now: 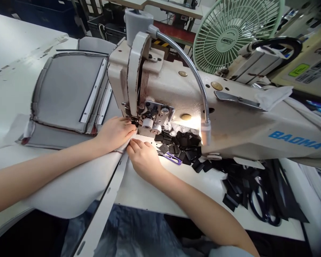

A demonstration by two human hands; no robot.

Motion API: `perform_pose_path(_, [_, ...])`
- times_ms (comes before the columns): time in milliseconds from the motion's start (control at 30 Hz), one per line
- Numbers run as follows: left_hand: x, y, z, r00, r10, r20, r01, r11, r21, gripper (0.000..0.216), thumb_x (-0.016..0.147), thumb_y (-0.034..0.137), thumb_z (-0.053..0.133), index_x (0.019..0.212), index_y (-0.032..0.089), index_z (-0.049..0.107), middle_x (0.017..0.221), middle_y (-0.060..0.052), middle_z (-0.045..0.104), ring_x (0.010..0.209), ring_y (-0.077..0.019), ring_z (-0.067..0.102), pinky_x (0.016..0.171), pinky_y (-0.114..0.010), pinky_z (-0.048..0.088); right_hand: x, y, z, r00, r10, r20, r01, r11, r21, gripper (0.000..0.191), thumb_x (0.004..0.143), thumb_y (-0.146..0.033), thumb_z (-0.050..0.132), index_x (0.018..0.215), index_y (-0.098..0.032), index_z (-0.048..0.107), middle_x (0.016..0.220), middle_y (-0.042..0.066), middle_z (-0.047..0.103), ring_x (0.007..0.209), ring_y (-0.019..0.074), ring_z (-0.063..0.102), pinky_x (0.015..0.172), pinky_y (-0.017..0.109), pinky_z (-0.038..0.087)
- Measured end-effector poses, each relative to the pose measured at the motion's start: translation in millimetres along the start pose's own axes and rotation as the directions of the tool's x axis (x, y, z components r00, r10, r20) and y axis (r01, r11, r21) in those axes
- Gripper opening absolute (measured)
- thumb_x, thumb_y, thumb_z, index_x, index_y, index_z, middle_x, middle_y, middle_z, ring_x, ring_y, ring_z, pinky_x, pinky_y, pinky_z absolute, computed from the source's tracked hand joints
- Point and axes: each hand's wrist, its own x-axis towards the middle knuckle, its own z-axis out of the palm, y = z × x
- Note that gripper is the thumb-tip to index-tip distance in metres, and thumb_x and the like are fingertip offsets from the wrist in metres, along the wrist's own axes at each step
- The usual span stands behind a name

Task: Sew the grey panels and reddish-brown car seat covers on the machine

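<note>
A grey sewn cover (66, 85), with dark seams and white strips with slots, lies folded to the left of the sewing machine (163, 78). My left hand (115, 134) lies flat on the cover's edge, fingertips close to the presser foot. Closed at the same edge, my right hand (144, 157) pinches the fabric and the long white slotted strip (104, 210) just in front of the needle area. That strip hangs down from there over my lap. The needle itself is hidden behind machine parts and my fingers.
Small black fabric pieces (187, 146) are heaped right of the needle, with purple-handled thread snips (173, 158) beside them. Dark-handled scissors (259, 203) lie farther right among black strips. A bendy lamp (195, 64) arches over the machine; a green fan (230, 35) stands behind.
</note>
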Motion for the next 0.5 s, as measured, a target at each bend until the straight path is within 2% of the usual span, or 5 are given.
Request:
perform_pose_path(100, [-16.5,-3.6,-7.2,0.995,-0.070,-0.076,0.078,0.991,0.108,0.025,0.100,0.027,0.046,0.097,0.017,0.070,0.101,-0.012,0.071,0.097,-0.0279,0.065,0.083,-0.043,0.048,-8.1,-13.1,-15.3,1.000,0.017,-0.001,-0.016,0.992,0.126,0.018,0.098,-0.014,0.047,0.103,-0.013,0.064,0.111,0.013,0.069,0.098,0.0231,0.063,0.080,0.037,0.045])
perform_pose_path(167, [-23.9,-14.1,-8.3,0.997,-0.047,-0.068,0.060,0.976,0.207,0.025,0.100,0.024,0.045,0.096,0.016,0.069,0.100,-0.014,0.070,0.097,-0.0294,0.064,0.082,-0.045,0.048,-9.3,-25.8,-29.5,0.999,-0.033,0.026,0.027,0.974,0.225,0.018,0.100,-0.023,0.048,0.105,-0.015,0.063,0.101,0.009,0.068,0.086,0.0213,0.062,0.078,0.037,0.045])
perform_pose_path(267, [-19.8,-36.7,-6.7,0.986,0.097,0.138,-0.128,0.963,0.236,0.026,0.099,0.015,0.041,0.090,0.015,0.066,0.085,-0.010,0.069,0.084,-0.0236,0.065,0.072,-0.035,0.045,4.1,-42.7,-44.2,0.986,-0.112,0.127,0.067,0.948,0.312,0.024,0.101,-0.029,0.046,0.109,-0.015,0.064,0.099,0.009,0.068,0.087,0.0220,0.064,0.077,0.037,0.048])
perform_pose_path(367, [0.4,-50.4,-10.9,0.932,0.177,0.316,-0.236,0.958,0.161,0.030,0.103,0.025,0.038,0.099,0.011,0.064,0.084,-0.006,0.068,0.082,-0.0178,0.066,0.070,-0.027,0.042,36.1,-52.9,-41.7,0.950,-0.174,0.258,0.057,0.913,0.404,0.027,0.100,-0.028,0.048,0.111,-0.009,0.063,0.110,0.014,0.070,0.098,0.0245,0.067,0.082,0.037,0.052])
perform_pose_path(500, [26.2,-42.2,-22.3,0.854,0.266,0.448,-0.331,0.941,0.071,0.019,0.091,0.033,0.062,0.094,0.015,0.065,0.086,-0.008,0.071,0.087,-0.0248,0.067,0.069,-0.030,0.044,82.2,-50.1,-18.0,0.961,-0.120,0.249,0.019,0.927,0.375,0.046,0.095,-0.032,0.054,0.130,-0.002,0.055,0.132,0.025,0.063,0.117,0.0330,0.063,0.099,0.050,0.049])
